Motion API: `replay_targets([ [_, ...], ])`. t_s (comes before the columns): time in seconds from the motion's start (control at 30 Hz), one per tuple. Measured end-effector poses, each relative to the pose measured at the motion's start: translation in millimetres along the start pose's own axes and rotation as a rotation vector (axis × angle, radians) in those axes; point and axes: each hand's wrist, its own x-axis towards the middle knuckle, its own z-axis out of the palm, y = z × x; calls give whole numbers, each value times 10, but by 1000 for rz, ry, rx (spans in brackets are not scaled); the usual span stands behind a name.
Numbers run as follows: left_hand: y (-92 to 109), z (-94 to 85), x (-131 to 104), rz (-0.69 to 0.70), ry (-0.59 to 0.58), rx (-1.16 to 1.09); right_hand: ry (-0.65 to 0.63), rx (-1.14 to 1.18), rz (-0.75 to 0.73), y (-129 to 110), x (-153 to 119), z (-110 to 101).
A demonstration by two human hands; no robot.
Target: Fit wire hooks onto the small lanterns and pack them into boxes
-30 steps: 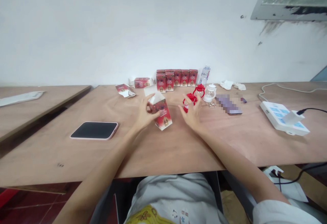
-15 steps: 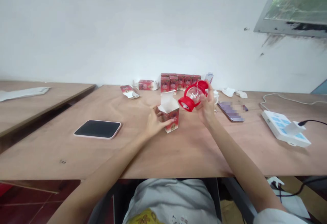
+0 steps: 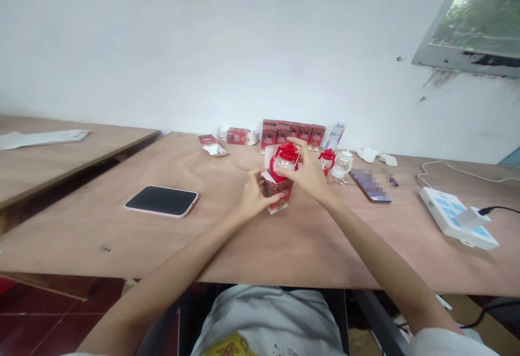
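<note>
My left hand (image 3: 255,196) is closed around the lower part of an open red printed carton (image 3: 279,198), slightly tilted on the table. A small red lantern (image 3: 286,155) with a clear body stands upright at the carton's mouth, its lower part hidden inside. Around the lantern's sides, the fingers of my right hand (image 3: 305,170) are wrapped. Just right of that hand are a second red lantern (image 3: 326,160) and a white lantern (image 3: 342,164), both on the table.
Several closed red cartons (image 3: 293,133) line the wall beside a bottle (image 3: 335,135). Opened cartons (image 3: 241,136) lie to their left. A phone (image 3: 162,201) is at left, another phone (image 3: 370,185) at right, near a power strip (image 3: 455,216) with cables.
The red lantern has moved left and down from the air beside the carton into its mouth, turning upright. My right hand came with it; the left still grips the carton.
</note>
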Motion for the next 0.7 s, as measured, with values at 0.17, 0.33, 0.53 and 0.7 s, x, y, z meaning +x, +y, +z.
replay_targets([
  [0.17, -27, -31, 10, 25, -35, -1, -174, -30, 40, -31, -13, 17],
  [0.33, -38, -45, 15, 94, -67, 111, -212, -21, -16, 13, 6, -10],
  [0.53, 34, -76, 25, 209, -114, 322, -353, -160, -111, 78, 68, -94],
  [0.7, 88, -102, 28, 212, -105, 314, -389, 6, -114, 202, 40, -160],
])
